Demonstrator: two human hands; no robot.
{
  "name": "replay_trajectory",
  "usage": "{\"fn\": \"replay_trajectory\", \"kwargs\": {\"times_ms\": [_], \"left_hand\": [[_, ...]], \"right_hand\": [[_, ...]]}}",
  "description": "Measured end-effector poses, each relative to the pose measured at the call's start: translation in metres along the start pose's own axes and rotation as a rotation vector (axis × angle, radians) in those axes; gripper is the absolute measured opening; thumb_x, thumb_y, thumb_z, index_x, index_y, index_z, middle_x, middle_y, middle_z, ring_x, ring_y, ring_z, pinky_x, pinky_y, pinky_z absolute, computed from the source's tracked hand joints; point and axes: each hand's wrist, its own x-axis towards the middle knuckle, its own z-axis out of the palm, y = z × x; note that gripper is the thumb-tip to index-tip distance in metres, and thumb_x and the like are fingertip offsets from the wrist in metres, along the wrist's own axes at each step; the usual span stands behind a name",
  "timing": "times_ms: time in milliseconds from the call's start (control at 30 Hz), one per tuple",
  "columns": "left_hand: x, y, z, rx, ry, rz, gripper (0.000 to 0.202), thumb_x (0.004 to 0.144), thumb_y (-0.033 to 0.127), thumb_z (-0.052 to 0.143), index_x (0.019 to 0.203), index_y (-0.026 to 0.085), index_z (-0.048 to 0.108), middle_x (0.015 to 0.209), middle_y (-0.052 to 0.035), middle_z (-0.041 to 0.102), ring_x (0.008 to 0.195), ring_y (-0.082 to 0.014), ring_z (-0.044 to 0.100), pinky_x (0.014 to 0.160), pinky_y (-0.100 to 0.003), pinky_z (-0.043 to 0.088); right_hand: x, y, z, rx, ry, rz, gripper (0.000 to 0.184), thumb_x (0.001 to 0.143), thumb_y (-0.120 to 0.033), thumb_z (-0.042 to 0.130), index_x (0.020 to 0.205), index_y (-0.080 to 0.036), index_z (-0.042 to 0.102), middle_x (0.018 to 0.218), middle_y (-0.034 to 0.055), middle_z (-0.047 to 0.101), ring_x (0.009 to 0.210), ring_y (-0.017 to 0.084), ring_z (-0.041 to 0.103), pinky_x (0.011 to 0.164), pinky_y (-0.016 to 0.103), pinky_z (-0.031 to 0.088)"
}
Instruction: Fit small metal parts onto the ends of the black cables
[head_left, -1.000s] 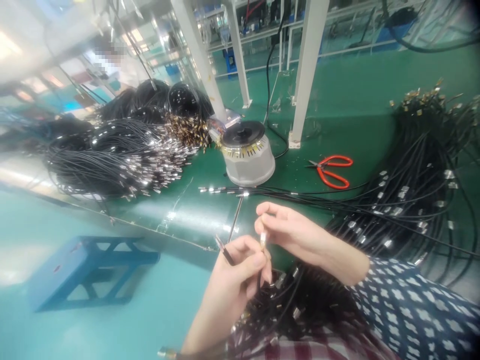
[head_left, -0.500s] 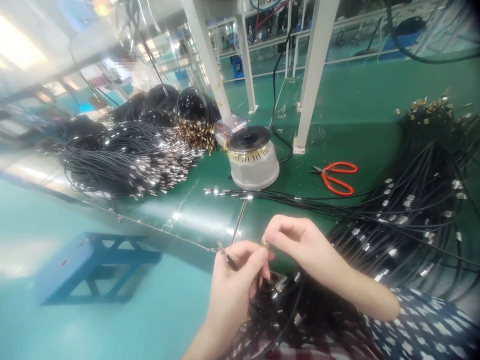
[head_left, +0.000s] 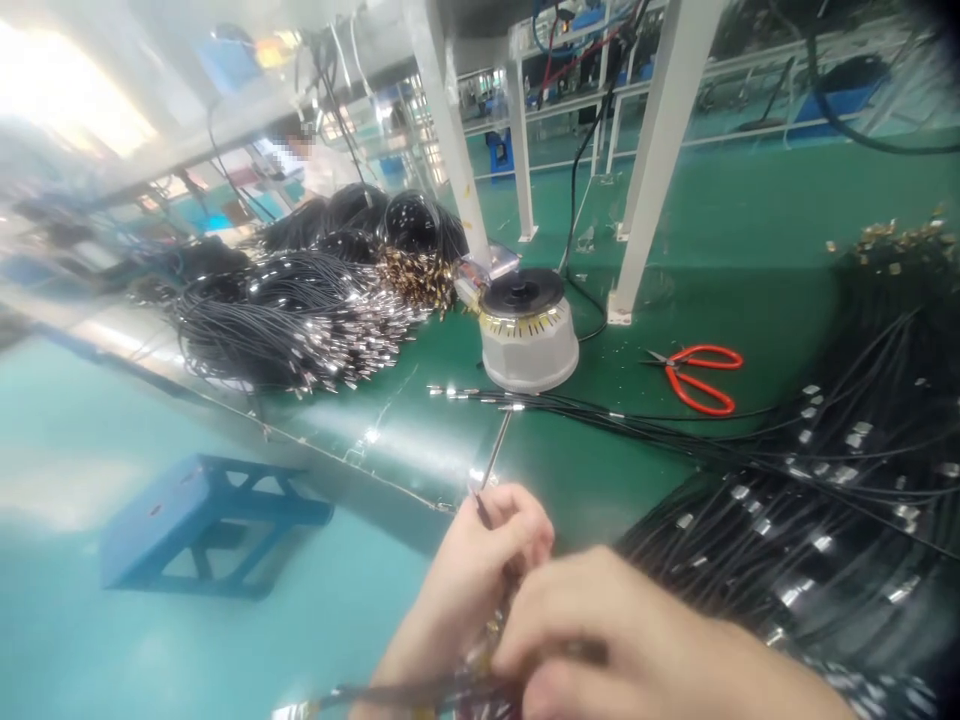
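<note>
My left hand (head_left: 491, 560) is closed, with a thin black cable (head_left: 482, 510) poking up between its thumb and fingers. Close to the camera, my right hand (head_left: 607, 640) has its fingers curled around another black cable (head_left: 427, 692). That cable stretches leftward across my left wrist and ends in a silvery piece (head_left: 294, 711). Behind and below the fingers, more cables with small metal ends are partly hidden and blurred.
A white round device with a black top (head_left: 529, 345) stands on the green table (head_left: 420, 440). Red-handled scissors (head_left: 701, 378) lie right of it. Cable bundles (head_left: 300, 310) fill the left; a dark cable heap (head_left: 795, 510) covers the right. A blue stool (head_left: 217, 530) is on the floor.
My right hand has left the left hand's fingertips and come down toward the camera, where a cable now crosses my left wrist. The whole view has shifted slightly.
</note>
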Motion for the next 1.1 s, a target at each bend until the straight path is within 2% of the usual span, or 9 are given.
{"fn": "replay_trajectory", "kwargs": {"times_ms": [67, 167, 233, 433, 533, 600, 733, 900, 1100], "left_hand": [[0.0, 0.0, 0.0, 0.014, -0.012, -0.013, 0.023, 0.076, 0.03, 0.073, 0.065, 0.014, 0.061, 0.049, 0.0008, 0.059, 0.038, -0.0066, 0.048, 0.039, -0.017, 0.032], [0.0, 0.001, 0.0, 0.018, -0.016, -0.015, 0.027, 0.077, 0.034, 0.071, 0.063, 0.016, 0.056, 0.047, 0.0023, 0.057, 0.036, -0.0081, 0.05, 0.039, -0.019, 0.034], [0.0, 0.001, 0.0, 0.033, -0.01, -0.011, 0.031, 0.077, 0.039, 0.071, 0.062, 0.016, 0.055, 0.045, 0.003, 0.055, 0.035, -0.0074, 0.048, 0.039, -0.018, 0.033], [-0.002, 0.001, 0.01, 0.168, 0.071, -0.011, 0.028, 0.082, 0.039, 0.065, 0.069, 0.017, 0.057, 0.036, 0.0057, 0.05, 0.026, -0.0057, 0.037, 0.03, -0.017, 0.022], [-0.004, 0.004, 0.023, 0.255, 0.081, -0.02, 0.017, 0.08, 0.028, 0.064, 0.07, 0.018, 0.054, 0.034, 0.007, 0.048, 0.026, -0.0056, 0.034, 0.029, -0.016, 0.021], [-0.005, 0.005, 0.031, 0.299, 0.054, -0.022, 0.013, 0.078, 0.019, 0.061, 0.067, 0.018, 0.054, 0.032, 0.008, 0.044, 0.025, -0.0053, 0.033, 0.03, -0.016, 0.021], [-0.007, 0.004, 0.032, 0.291, -0.017, -0.042, 0.023, 0.079, 0.022, 0.063, 0.059, 0.016, 0.052, 0.034, 0.0048, 0.047, 0.027, -0.0043, 0.035, 0.031, -0.016, 0.024], [-0.009, 0.0, 0.017, 0.02, -0.19, -0.074, 0.025, 0.087, 0.039, 0.058, 0.086, 0.013, 0.059, 0.055, -0.0057, 0.067, 0.042, -0.0116, 0.06, 0.038, -0.016, 0.04], [-0.007, 0.002, 0.018, -0.01, -0.107, -0.051, 0.02, 0.088, 0.03, 0.058, 0.085, 0.01, 0.062, 0.057, -0.011, 0.072, 0.044, -0.0132, 0.064, 0.039, -0.016, 0.042]], "right_hand": [[-0.006, 0.022, 0.025, -0.385, -0.024, -0.328, 0.024, 0.098, -0.03, 0.049, 0.091, -0.018, 0.068, 0.091, 0.0028, 0.074, 0.073, 0.015, 0.066, 0.064, 0.023, 0.051], [-0.017, 0.064, 0.059, -0.859, -0.028, -0.41, 0.027, 0.097, -0.024, 0.05, 0.075, -0.019, 0.065, 0.064, -0.0019, 0.068, 0.048, 0.014, 0.055, 0.043, 0.027, 0.04], [-0.023, 0.078, 0.066, -0.879, -0.07, -0.415, 0.036, 0.095, -0.018, 0.05, 0.06, -0.018, 0.061, 0.049, -0.0022, 0.06, 0.041, 0.015, 0.05, 0.04, 0.028, 0.038], [-0.011, 0.014, 0.003, -0.498, -0.063, -0.136, 0.027, 0.088, -0.032, 0.064, 0.063, -0.023, 0.061, 0.065, -0.005, 0.066, 0.058, 0.011, 0.061, 0.053, 0.019, 0.046], [0.012, -0.015, -0.024, -0.314, 0.282, 0.224, 0.018, 0.085, -0.025, 0.067, 0.068, -0.021, 0.062, 0.061, -0.0042, 0.062, 0.055, 0.012, 0.056, 0.05, 0.021, 0.043], [0.026, -0.018, -0.03, -0.233, 0.376, 0.315, 0.012, 0.076, -0.024, 0.075, 0.086, -0.023, 0.068, 0.063, -0.005, 0.06, 0.054, 0.012, 0.051, 0.049, 0.022, 0.04], [0.038, -0.007, -0.036, -0.075, 0.275, 0.245, 0.008, 0.08, -0.02, 0.068, 0.086, -0.022, 0.073, 0.078, -0.0008, 0.065, 0.068, 0.013, 0.059, 0.062, 0.023, 0.046], [0.037, 0.003, -0.054, 0.196, 0.028, 0.299, 0.016, 0.084, -0.023, 0.063, 0.097, -0.016, 0.072, 0.074, -0.0004, 0.062, 0.056, 0.01, 0.056, 0.055, 0.022, 0.046], [0.034, 0.01, -0.054, 0.262, 0.249, 0.282, 0.023, 0.078, -0.015, 0.068, 0.1, -0.018, 0.063, 0.068, -0.0052, 0.059, 0.056, 0.008, 0.055, 0.056, 0.02, 0.045]]}}
